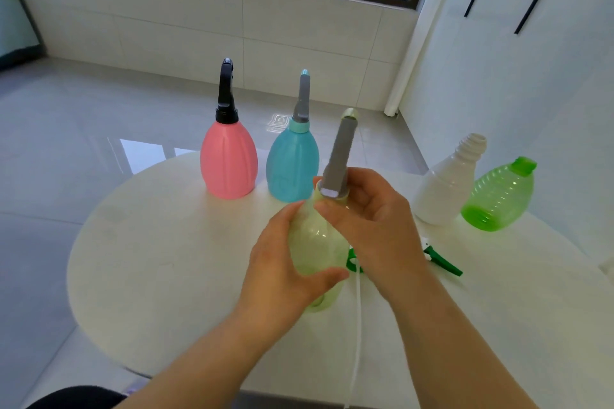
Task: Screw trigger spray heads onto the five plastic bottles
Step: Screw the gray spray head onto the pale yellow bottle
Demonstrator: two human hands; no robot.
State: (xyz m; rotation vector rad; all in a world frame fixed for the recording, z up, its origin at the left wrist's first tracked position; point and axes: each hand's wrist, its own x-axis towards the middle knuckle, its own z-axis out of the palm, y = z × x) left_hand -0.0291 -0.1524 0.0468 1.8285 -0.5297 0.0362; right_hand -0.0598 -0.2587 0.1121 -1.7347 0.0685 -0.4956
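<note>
Fingers [368, 189] of my right hand [375, 226] curled close round the collar at the foot of the grey spray head [339, 156], pinching it where it met the neck of the pale green bottle [315, 242]. My left hand [285, 262] wrapped the bottle's belly, thumb across the front, holding it tilted over the near middle of the white table [159, 259]. I judged this the third bottle, mid-screwing; whether the thread was fully home I could not tell.

Behind it stood the pink bottle [229, 163] with a black head [226, 90] and the blue bottle [292, 169] with its own grey head, both upright, side by side. To my right the white bottle [442, 189] showed a bare threaded neck, and just beside it the bright green bottle [498, 199] looked to lie on its side. A green spray head [442, 264] lay near my right wrist, partly hidden.

The next move called for a firm last twist, then standing this bottle by the capped pair and matching a head to a bare neck.
</note>
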